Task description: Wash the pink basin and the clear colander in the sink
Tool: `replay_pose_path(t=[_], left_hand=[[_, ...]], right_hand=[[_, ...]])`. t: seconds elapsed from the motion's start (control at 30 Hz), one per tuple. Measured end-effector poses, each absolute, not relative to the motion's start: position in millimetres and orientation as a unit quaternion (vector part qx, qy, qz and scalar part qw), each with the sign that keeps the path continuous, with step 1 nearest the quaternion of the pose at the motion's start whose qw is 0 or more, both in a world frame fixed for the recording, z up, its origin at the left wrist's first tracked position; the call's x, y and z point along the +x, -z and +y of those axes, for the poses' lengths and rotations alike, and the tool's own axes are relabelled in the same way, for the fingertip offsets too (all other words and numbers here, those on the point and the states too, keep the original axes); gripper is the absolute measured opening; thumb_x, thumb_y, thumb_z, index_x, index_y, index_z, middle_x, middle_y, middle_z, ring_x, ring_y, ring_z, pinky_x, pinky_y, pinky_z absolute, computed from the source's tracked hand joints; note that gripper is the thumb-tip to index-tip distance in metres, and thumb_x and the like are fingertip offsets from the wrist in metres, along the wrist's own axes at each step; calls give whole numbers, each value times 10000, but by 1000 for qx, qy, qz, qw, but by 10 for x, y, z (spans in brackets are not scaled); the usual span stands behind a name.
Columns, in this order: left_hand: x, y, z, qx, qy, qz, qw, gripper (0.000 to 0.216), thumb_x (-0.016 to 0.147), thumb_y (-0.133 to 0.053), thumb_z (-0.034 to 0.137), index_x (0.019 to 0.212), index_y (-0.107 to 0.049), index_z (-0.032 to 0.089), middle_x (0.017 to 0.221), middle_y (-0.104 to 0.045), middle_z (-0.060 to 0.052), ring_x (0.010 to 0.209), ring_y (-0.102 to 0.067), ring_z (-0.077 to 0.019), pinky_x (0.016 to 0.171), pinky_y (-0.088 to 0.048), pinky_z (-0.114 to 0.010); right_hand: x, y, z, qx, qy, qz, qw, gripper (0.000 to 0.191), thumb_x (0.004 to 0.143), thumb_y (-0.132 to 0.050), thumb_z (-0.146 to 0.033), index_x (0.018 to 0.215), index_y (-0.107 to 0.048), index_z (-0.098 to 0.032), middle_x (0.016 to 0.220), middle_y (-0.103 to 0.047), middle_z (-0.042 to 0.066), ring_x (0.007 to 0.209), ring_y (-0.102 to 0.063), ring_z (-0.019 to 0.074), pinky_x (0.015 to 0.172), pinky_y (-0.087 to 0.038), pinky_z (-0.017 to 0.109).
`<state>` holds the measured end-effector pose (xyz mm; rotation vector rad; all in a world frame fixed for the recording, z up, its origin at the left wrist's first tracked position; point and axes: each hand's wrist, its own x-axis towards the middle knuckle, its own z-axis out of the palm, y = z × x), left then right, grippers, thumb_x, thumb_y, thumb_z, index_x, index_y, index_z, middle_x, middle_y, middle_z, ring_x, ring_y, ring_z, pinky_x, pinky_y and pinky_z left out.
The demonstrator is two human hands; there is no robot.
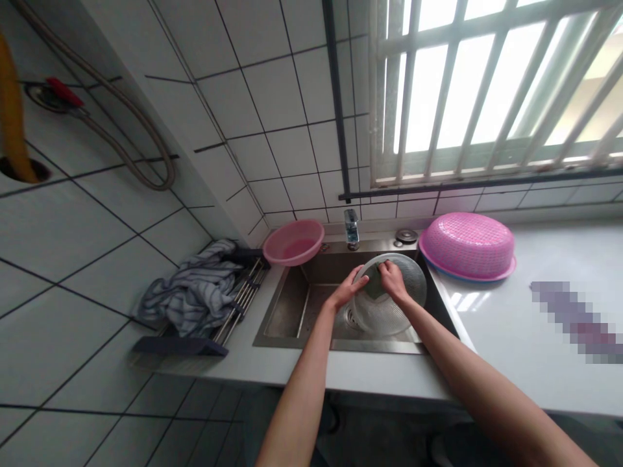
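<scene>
Over the steel sink (292,305) I hold a clear ribbed bowl (389,311), tilted toward me. My left hand (349,289) grips its left rim. Inside the bowl, my right hand (392,280) presses a dark scouring pad (374,283) against the inner wall, fingers closed on it. The tap (351,228) stands just behind the bowl.
A pink basin (293,241) sits at the sink's back left corner. An upturned pink colander (468,245) lies on the white counter (511,324) to the right. A striped cloth (195,292) rests on a drying rack (233,311) left of the sink. Barred window behind.
</scene>
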<state>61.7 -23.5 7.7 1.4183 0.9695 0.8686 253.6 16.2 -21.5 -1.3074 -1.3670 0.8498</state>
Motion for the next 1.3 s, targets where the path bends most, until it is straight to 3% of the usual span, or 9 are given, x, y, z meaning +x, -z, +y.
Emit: replay_pose_path(t=[0.13, 0.33, 0.43, 0.6, 0.7, 0.83, 0.97, 1.1, 1.3], left_hand=[[618, -101, -259, 590, -358, 415, 592, 847, 904, -714, 640, 1601, -437, 247, 1620, -495, -147, 1456, -492, -375, 1202, -407, -562], [568, -91, -231, 600, -377, 429, 560, 855, 885, -697, 694, 1564, -501, 212, 1606, -520, -142, 1531, -410, -357, 1317, -228, -519], [583, -103, -232, 600, -375, 418, 570, 845, 880, -708, 691, 1546, -519, 207, 1602, -521, -147, 1519, -425, -356, 1312, -242, -514], [623, -127, -280, 572, -353, 422, 609, 849, 896, -709, 672, 1589, -439, 262, 1609, -496, -149, 1455, -488, -373, 1184, -431, -564], [598, -106, -280, 574, -346, 432, 603, 862, 890, -699, 695, 1583, -446, 249, 1594, -511, -156, 1443, -499, -377, 1189, -427, -565], [551, -81, -241, 592, -359, 448, 566, 837, 900, -669, 707, 1569, -480, 240, 1572, -554, -131, 1495, -456, -350, 1292, -281, -535], [570, -91, -230, 597, -363, 441, 564, 816, 885, -699, 692, 1535, -525, 230, 1576, -556, -126, 1503, -451, -346, 1306, -258, -520], [601, -81, -250, 583, -353, 431, 592, 833, 892, -702, 685, 1561, -473, 246, 1606, -513, -133, 1491, -461, -360, 1247, -364, -550], [545, -50, -241, 592, -361, 446, 566, 822, 899, -677, 705, 1546, -490, 233, 1584, -534, -129, 1510, -443, -333, 1304, -266, -506]], right_hand=[[2541, 200, 150, -530, -369, -553, 527, 352, 899, -476, -530, 804, -609, -219, 833, -704, 84, 792, -593, 242, 749, -458, 325], [2218, 260, -45, -336, -489, -693, 409, 353, 871, -570, -543, 835, -663, -204, 891, -734, 68, 807, -614, 223, 795, -484, 333], [2324, 229, 33, -406, -443, -660, 451, 335, 867, -554, -522, 808, -647, -206, 865, -723, 73, 784, -595, 224, 765, -472, 329], [2574, 167, 208, -521, -389, -521, 553, 383, 861, -497, -562, 763, -594, -204, 800, -676, 66, 732, -555, 212, 688, -447, 315], [2466, 192, 125, -439, -459, -591, 498, 382, 843, -580, -567, 765, -627, -195, 785, -683, 56, 739, -572, 212, 688, -466, 310], [2237, 251, -40, -315, -520, -689, 396, 336, 846, -645, -508, 819, -700, -178, 831, -720, 61, 764, -606, 210, 739, -501, 320], [2323, 218, 28, -376, -485, -655, 440, 340, 855, -620, -511, 783, -668, -182, 815, -699, 57, 753, -589, 202, 705, -489, 304], [2496, 162, 138, -447, -454, -585, 502, 372, 856, -575, -559, 733, -583, -208, 747, -636, 28, 705, -530, 185, 647, -445, 286], [2302, 234, 4, -328, -536, -670, 396, 350, 856, -616, -544, 850, -676, -199, 886, -708, 47, 812, -605, 203, 795, -491, 316]])
